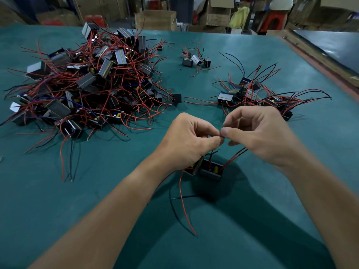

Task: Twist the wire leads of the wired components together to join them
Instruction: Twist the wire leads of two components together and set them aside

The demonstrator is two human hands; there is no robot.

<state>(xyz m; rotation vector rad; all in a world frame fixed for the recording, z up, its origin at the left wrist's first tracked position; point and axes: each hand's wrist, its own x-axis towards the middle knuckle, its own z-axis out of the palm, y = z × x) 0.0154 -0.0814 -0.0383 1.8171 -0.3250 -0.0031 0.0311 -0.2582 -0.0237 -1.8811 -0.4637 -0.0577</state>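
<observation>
Forearms stretched over a green table [97, 191], a person's left hand [186, 140] and right hand [258, 136] meet, thumbs and forefingers pinched on wire leads [236, 155]. Two wired components [210, 170] sit just below the hands.

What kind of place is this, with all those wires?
Most likely a workshop or small factory: a big pile of wired components sits on a green work table, and cardboard boxes stand behind it.
</observation>
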